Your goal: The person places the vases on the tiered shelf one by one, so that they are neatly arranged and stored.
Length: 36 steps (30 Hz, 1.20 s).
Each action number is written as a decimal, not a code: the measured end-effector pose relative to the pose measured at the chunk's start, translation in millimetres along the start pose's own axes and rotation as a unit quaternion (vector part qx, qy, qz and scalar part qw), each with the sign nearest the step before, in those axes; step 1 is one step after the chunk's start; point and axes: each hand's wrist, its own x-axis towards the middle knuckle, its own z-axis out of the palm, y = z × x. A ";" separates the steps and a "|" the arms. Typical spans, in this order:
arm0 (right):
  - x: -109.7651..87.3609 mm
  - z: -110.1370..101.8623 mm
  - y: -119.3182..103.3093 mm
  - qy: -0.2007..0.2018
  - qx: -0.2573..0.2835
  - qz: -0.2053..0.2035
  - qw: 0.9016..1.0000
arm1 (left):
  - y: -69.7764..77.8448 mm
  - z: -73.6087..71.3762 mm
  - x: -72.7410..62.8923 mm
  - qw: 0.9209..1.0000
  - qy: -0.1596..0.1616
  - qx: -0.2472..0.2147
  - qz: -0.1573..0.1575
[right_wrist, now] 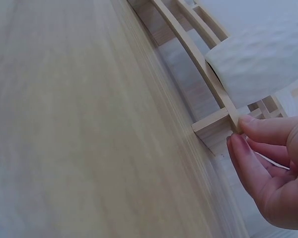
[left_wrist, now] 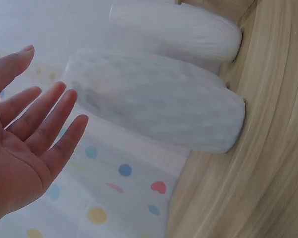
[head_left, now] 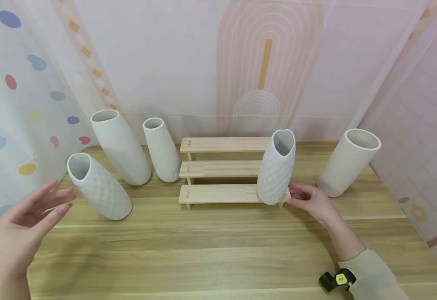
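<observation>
A three-tier wooden display stand (head_left: 218, 193) sits on the table. On the right end of its lowest board stands a white vase (head_left: 276, 168) with a dimpled surface and a notched rim. My right hand (head_left: 313, 202) pinches the end of that lowest board between thumb and fingers, just right of the vase; the right wrist view shows thumb and fingertips (right_wrist: 241, 144) at the board's edge. My left hand (head_left: 27, 229) is held with its fingers spread and relaxed, empty, beside another dimpled white vase (head_left: 102, 191) on the table. A small gap seems to separate them.
Behind the left dimpled vase stand a tall smooth white vase (head_left: 122, 148) and a slimmer ribbed one (head_left: 163, 152) next to the stand. A wide cylindrical ribbed vase (head_left: 343, 166) stands at right. Patterned curtains (head_left: 166, 62) enclose the wooden table (head_left: 188, 258).
</observation>
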 end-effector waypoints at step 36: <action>0.7 0.4 -2.0 -0.006 -0.021 -0.003 1.000 | -38.5 4.4 41.3 0.997 -0.049 0.037 -0.049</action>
